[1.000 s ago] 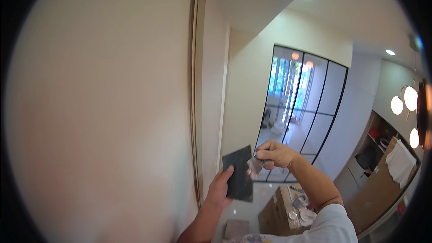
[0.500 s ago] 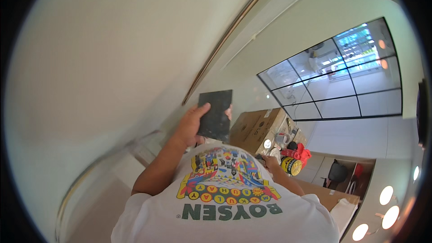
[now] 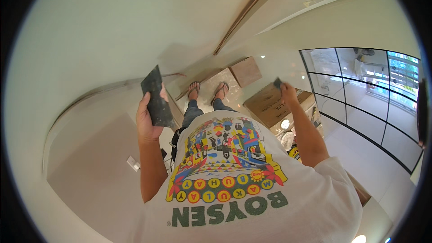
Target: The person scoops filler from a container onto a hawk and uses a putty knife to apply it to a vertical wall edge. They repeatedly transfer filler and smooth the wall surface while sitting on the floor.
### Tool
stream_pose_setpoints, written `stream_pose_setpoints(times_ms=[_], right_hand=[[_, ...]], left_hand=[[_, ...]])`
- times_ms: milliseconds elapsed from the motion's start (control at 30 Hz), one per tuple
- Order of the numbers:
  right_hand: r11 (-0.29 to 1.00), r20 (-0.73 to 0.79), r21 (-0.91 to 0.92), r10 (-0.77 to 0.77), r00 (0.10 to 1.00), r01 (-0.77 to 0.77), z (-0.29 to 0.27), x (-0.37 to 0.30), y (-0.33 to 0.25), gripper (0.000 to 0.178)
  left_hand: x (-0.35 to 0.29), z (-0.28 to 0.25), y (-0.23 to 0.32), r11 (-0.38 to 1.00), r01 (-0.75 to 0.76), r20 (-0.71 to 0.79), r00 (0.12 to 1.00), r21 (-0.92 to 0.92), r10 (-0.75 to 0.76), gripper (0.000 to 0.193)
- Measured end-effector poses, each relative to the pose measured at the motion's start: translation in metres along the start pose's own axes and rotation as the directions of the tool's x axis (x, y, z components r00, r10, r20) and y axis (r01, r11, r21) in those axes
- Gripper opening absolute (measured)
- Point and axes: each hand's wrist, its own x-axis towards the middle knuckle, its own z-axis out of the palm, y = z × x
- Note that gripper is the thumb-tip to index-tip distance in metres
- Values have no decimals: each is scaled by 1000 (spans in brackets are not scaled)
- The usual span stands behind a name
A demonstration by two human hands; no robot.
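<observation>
My left hand (image 3: 146, 121) grips a thin, dark rectangular plate (image 3: 160, 111), thumb on its face and the palm at its lower edge. The plate tilts upright in front of the pale wall. A pinkish patch shows at its far edge; I cannot tell whether it is fingertips or material. Out to the right, my right hand (image 3: 289, 93) is closed on a small dark flat piece (image 3: 277, 82), held above the cardboard box (image 3: 270, 103). The fingers hide most of that piece, so its kind is unclear.
My sandalled feet (image 3: 220, 91) stand on a pale surface beside a smaller brown box (image 3: 245, 71). A yellow can (image 3: 294, 153) is partly behind my right arm. At right is a black-framed glass panel (image 3: 346, 83); a trim strip (image 3: 247, 13) runs along the wall.
The view has tilted, bringing my feet into sight. My left hand with the plate has shifted left in view. My right hand has risen from beside the can, bringing up the small dark piece.
</observation>
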Motion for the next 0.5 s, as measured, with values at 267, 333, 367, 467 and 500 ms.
stream_pose_setpoints(times_ms=[267, 333, 367, 467, 500], right_hand=[[975, 362, 219, -127, 923, 48, 43, 17, -138, 46], [956, 375, 227, -264, 889, 188, 49, -21, -163, 39], [921, 346, 248, -374, 860, 301, 52, -48, -175, 34], [714, 297, -10, -666, 684, 700, 42, -126, -215, 35], [673, 280, 5, -711, 646, 739, 40, -149, -229, 35]], left_hand=[[-33, -4, -26, 995, -80, -154, 986, -61, 70, 41], [-25, 0, -37, 999, -20, -72, 997, 46, 23, 42], [-22, 3, -40, 996, 3, -37, 999, 89, 0, 42], [-9, 13, -36, 948, 122, -84, 991, 295, -101, 43], [-2, 18, -30, 926, 139, -55, 990, 351, -127, 43]])
